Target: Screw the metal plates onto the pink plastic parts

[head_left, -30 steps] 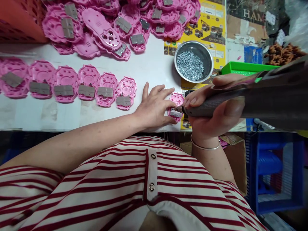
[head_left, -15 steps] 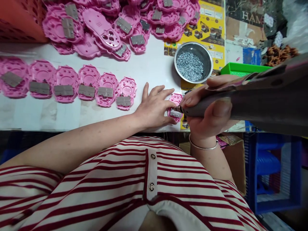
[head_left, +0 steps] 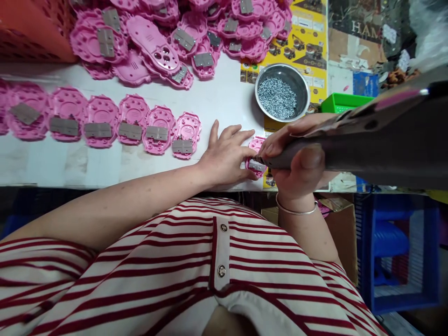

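Observation:
A pink plastic casing [head_left: 258, 144] with a grey metal plate lies at the table's front edge. My left hand [head_left: 229, 156] steadies it, thumb and index finger closed on its left side while the other fingers spread over the table. My right hand [head_left: 297, 161] is wrapped around a dark grey electric screwdriver [head_left: 364, 151], whose body reaches out to the right. Its bit meets the casing near the plate; the exact contact spot is too small to make out. Just beyond my hands stands a metal bowl [head_left: 304, 79] of small silvery screws [head_left: 278, 98].
To the left runs a row of similar pink casings [head_left: 157, 128] with plates. A heap of pink casings [head_left: 154, 42] lies at the back, beside a red basket [head_left: 38, 30]. At the right are a green tray [head_left: 345, 101] and, below the table, a blue crate [head_left: 402, 298].
The screwdriver's rear end and my right hand have shifted slightly, with the bit staying at the same casing. The view has moved a little; my left hand keeps its hold.

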{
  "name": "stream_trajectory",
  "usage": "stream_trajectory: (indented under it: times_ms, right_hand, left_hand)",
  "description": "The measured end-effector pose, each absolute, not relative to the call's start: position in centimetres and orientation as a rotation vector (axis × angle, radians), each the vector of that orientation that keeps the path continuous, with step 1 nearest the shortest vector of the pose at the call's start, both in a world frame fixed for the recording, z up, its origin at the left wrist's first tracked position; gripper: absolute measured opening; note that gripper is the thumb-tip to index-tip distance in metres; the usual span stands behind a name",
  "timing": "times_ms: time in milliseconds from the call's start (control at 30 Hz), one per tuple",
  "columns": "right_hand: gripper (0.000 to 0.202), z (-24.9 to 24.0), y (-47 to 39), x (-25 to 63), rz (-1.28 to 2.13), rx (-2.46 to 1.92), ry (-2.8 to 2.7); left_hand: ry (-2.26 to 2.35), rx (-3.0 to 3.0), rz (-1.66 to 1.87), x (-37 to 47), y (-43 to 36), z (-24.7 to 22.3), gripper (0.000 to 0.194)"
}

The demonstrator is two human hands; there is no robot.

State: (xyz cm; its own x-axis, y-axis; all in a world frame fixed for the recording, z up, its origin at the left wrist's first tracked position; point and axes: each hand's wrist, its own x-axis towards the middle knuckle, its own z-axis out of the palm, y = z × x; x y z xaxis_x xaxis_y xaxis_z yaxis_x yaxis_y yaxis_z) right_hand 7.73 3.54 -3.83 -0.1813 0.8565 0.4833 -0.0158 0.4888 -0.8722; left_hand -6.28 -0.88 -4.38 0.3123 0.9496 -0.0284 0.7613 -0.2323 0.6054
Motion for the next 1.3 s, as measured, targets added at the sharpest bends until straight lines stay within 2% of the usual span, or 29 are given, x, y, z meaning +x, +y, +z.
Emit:
stream_trajectory:
  times_ms: [100, 200, 300, 500, 700, 1067, 1300]
  right_hand:
    - [0.034, -2.2, 3.0, 7.3, 0.808, -0.468, -1.432]
    - [0.034, -0.3, 2.3, 7.4, 0.805, -0.434, -1.339]
    - [0.033, 1.1, 2.0, 8.1, 0.83, -0.533, -1.306]
    - [0.021, 1.1, 2.2, 9.2, 0.828, -0.493, -1.27]
    - [0.018, 0.6, 1.6, 9.0, 0.769, -0.458, -1.245]
    - [0.018, 0.9, 1.2, 9.6, 0.717, -0.56, -1.221]
    - [0.019, 0.5, 1.3, 10.2, 0.719, -0.529, -1.213]
  left_hand:
    - [1.493, 2.118, 0.435, -6.6, -1.0, -4.1, 0.05]
    - [1.552, 2.246, 0.482, -9.1, -2.0, -3.6, 0.06]
    - [1.738, 2.352, 0.629, -13.6, -4.0, -3.0, 0.038]
    - [1.812, 2.327, 0.549, -19.2, -5.7, -3.4, 0.039]
    - [1.826, 2.297, 0.474, -17.7, -4.0, -4.7, 0.026]
    - [1.661, 2.301, 0.42, -11.4, -2.3, -4.1, 0.032]
    - [1.561, 2.245, 0.485, -10.8, -2.2, -4.1, 0.032]
